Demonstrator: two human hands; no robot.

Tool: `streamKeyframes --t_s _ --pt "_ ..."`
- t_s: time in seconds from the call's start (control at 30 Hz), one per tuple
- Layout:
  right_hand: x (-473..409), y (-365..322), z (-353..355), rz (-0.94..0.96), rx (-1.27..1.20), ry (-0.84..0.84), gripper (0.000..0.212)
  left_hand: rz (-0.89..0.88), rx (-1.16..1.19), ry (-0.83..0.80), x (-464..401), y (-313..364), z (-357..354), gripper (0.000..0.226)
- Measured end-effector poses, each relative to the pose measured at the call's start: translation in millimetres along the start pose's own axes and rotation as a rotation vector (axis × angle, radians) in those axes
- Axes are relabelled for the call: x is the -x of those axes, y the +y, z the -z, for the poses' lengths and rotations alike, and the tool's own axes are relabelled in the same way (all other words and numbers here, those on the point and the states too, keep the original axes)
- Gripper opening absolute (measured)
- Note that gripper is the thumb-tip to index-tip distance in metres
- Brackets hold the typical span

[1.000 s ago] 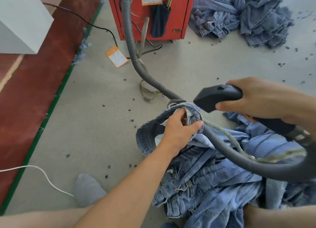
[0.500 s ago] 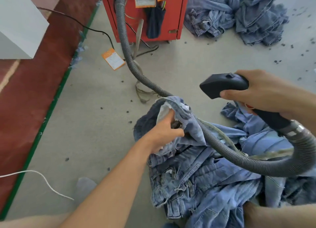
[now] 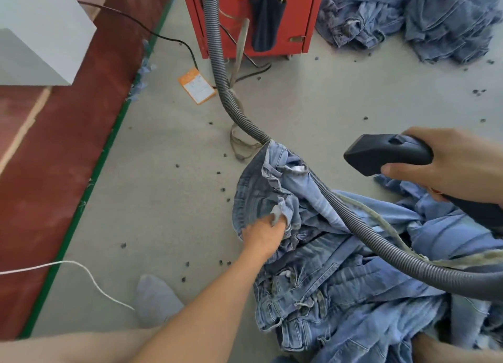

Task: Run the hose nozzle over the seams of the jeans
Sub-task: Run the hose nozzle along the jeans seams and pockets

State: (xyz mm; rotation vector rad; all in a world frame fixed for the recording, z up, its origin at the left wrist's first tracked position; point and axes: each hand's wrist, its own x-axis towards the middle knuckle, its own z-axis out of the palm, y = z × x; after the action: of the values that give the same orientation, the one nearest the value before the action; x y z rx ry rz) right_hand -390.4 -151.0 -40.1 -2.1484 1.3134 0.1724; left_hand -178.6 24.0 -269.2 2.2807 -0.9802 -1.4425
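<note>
Jeans (image 3: pixel 340 275) lie heaped on grey floor (image 3: pixel 168 172) strewn with lint.

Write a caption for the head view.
Left hand grips jeans; right hand holds hose nozzle above them.

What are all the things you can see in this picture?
jeans: one heap, light blue, on the floor in front of the person
hose nozzle: one, black, held above the heap, apart from the denim
hose: one, grey, ribbed, from the red machine across the jeans
red machine: one, red, far side of the floor
far denim pile: one, blue, top right
orange tag: one, orange and white, on the floor by the hose
white box: one, white, top left
black cable: one, black, near the machine
white cord: one, white, lower left
sock: one, grey, bottom
left hand: grips a fold of the jeans
right hand: holds the nozzle
</note>
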Motion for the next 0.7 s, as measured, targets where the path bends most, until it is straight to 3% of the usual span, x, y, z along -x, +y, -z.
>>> streamKeyframes --t_s 0.1,0.2,0.3,0.37,0.5,0.7 --pt "-6.5 1.7 -7.3 0.018 0.058 -0.012 0.050 -0.051 0.041 0.038 -2.0 5.6 -3.0 0.085" --pt "-8.7 -2.1 -14.9 0.045 0.158 -0.020 0.032 -0.080 0.334 0.035 -2.7 -0.5 2.1 0.096" --pt "-8.0 -5.1 -24.1 0.045 0.179 -0.061 0.023 -0.173 0.292 -0.046 -0.6 -8.1 13.7 0.057" --pt "-8.3 -5.8 -30.2 0.058 0.195 -0.086 0.023 -0.132 0.449 -0.069 -1.2 -5.3 22.5 0.036" --pt "-9.3 -15.7 -35.0 0.115 0.196 -0.138 0.023 -0.001 0.984 -0.357 10.7 12.0 49.6 0.052" --pt "-8.2 -35.1 -49.0 0.160 0.223 -0.240 0.022 -0.071 1.119 -0.561 26.0 29.1 56.2 0.066"
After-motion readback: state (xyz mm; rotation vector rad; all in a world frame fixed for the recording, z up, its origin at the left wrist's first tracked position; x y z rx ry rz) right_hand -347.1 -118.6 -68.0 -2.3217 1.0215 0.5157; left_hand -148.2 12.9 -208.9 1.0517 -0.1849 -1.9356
